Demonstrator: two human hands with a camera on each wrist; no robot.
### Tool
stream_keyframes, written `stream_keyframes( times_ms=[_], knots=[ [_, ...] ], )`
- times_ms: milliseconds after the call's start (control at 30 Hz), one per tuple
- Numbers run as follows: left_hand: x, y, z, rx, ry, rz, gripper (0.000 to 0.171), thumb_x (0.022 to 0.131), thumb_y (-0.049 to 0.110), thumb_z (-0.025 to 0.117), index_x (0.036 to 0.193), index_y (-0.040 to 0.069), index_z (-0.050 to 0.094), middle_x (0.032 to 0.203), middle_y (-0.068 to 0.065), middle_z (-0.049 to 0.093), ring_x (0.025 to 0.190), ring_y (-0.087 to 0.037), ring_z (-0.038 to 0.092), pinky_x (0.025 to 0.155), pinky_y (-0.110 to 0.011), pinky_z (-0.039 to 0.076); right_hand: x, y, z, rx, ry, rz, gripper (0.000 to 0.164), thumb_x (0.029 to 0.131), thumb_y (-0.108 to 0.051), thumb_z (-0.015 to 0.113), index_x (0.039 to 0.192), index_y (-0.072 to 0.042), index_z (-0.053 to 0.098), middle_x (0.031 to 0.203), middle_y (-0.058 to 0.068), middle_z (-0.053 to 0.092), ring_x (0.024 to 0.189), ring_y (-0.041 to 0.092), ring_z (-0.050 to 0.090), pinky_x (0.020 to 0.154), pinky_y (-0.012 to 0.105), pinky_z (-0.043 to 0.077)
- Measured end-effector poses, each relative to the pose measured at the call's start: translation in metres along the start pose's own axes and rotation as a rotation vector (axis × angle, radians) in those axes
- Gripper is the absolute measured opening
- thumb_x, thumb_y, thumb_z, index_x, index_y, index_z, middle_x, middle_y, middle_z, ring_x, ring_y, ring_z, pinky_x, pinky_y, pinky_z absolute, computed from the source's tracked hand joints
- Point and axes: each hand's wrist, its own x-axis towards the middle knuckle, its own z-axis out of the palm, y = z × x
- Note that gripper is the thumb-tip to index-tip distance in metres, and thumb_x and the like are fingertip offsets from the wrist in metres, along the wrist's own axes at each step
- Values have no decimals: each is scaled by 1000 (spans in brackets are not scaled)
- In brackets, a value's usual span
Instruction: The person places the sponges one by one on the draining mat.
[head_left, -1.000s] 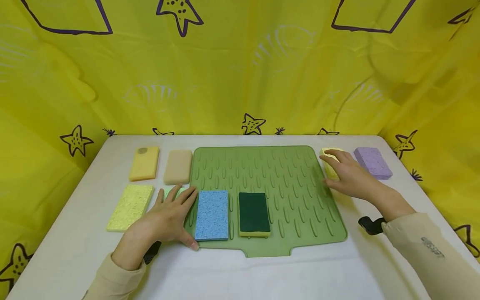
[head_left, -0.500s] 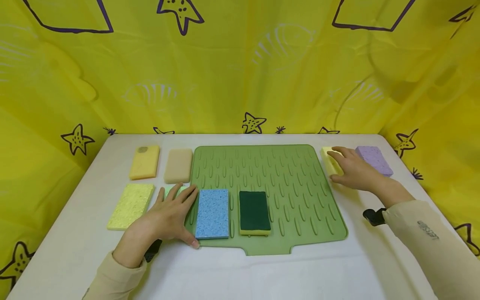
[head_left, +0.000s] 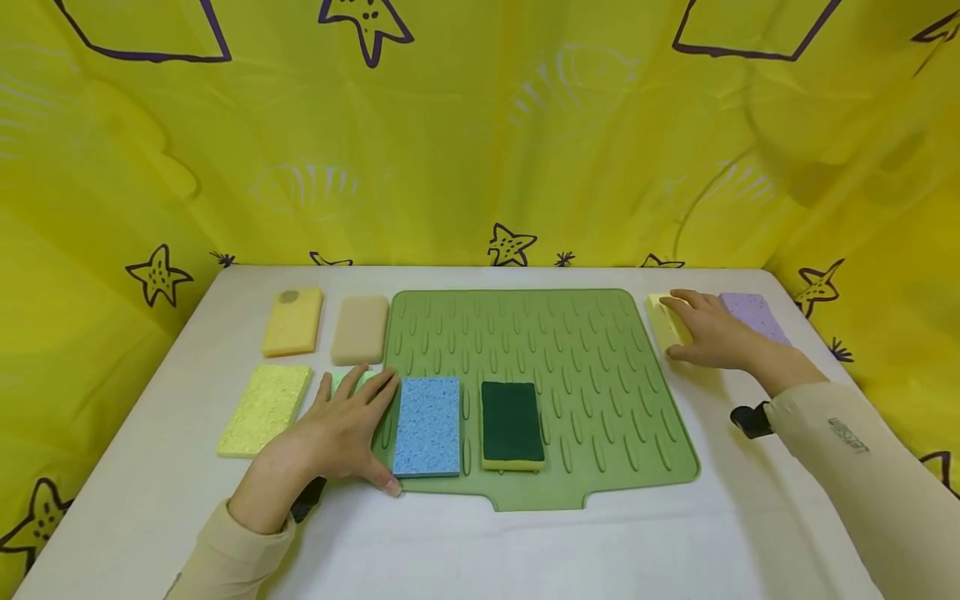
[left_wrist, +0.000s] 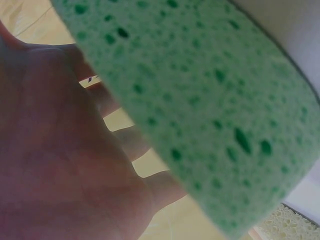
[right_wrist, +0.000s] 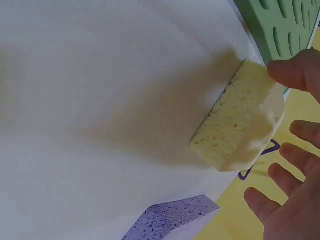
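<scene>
My left hand (head_left: 337, 435) spreads its fingers over a light green sponge (head_left: 352, 382) at the left edge of the green ribbed mat (head_left: 592, 333). In the left wrist view the green sponge (left_wrist: 200, 100) lies before the palm, partly hiding the fingers; whether they touch it I cannot tell. My right hand (head_left: 712, 333) hovers by a pale yellow sponge (head_left: 663, 323) right of the mat, fingers apart. The right wrist view has the thumb close to one end of the yellow sponge (right_wrist: 240, 112), the fingers beyond its far side. Behind this hand sits a purple sponge (head_left: 753, 315).
On the mat lie a blue sponge (head_left: 427, 425) and a dark green scouring sponge (head_left: 512, 421). Left of it are a lime sponge (head_left: 266, 408), an orange-yellow sponge (head_left: 292, 323) and a beige sponge (head_left: 360, 331). A yellow patterned curtain (head_left: 450, 150) borders the white table (head_left: 600, 550).
My right hand has shifted right from the mat's edge to over the pale yellow sponge and covers more of the purple one. The left hand has kept its place.
</scene>
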Motion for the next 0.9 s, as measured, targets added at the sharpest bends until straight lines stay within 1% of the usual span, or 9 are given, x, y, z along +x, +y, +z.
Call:
stream_keyframes(
  times_ms=[133,300,433,600,767,900],
  knots=[
    [0,0,0,-3,-7,-1,138,51,74,82,157,6,25,165,-13,20,151,-46,10,113,-76,5,3,0,-2,17,-45,6,84,80,-18,75,147,9,31,152,38,22,132,63,24,105,76,24],
    [0,0,-1,-9,-5,4,138,51,75,81,157,6,25,165,-13,21,151,-47,11,112,-77,5,7,0,-5,21,-103,16,91,75,-18,76,147,10,28,152,40,18,132,65,22,105,77,21],
    [0,-1,-1,-4,-7,-3,138,51,74,82,157,6,25,165,-12,20,152,-45,9,113,-76,4,11,0,-6,34,-126,16,94,74,-19,76,147,12,25,151,43,17,131,68,23,104,78,22],
    [0,-2,0,-2,-12,-8,138,51,73,82,157,6,25,166,-12,19,152,-45,9,114,-76,4,15,-1,-6,41,-174,46,98,74,-17,75,149,13,21,152,42,14,131,69,20,104,80,21],
    [1,-2,0,5,-14,-8,139,51,74,82,157,6,24,166,-12,19,152,-45,8,114,-76,4,19,-1,-9,34,-216,70,99,76,-15,76,150,12,17,153,42,10,131,69,18,102,81,22],
    [1,-2,-1,1,-14,-7,139,51,75,81,157,6,24,166,-12,19,152,-45,9,113,-76,5,22,-1,-12,23,-237,77,101,75,-14,77,151,11,15,153,41,9,131,69,18,101,81,24]
  ],
)
